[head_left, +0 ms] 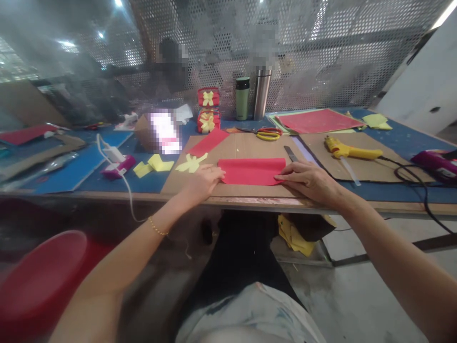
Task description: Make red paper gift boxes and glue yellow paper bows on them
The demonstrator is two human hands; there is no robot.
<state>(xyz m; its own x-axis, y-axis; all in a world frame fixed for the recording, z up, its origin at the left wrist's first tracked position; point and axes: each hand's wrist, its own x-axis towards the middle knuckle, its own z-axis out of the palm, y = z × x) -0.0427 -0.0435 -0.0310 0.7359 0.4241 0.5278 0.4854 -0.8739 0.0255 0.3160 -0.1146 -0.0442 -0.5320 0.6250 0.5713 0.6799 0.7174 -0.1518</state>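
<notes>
A red sheet [252, 172] with its far edge folded or curled over lies on a cardboard mat [246, 191] in front of me. My left hand [206, 181] pinches its left end between thumb and fingers. At the opposite end my right hand [307, 178] grips the near right corner the same way. A dark flat blade or strip [290, 153] lies just beyond my right fingers. Near my left hand are a yellow bow-shaped cutout [192, 163] and another red piece [209, 142].
Scissors [268, 135] lie behind the sheet. A yellow glue gun [352, 150] with a black cord rests at right. Two small red boxes with yellow bows [208, 122], a green tumbler [242, 100] and a steel flask [262, 94] stand at the back. A purple power strip [119, 167] is left.
</notes>
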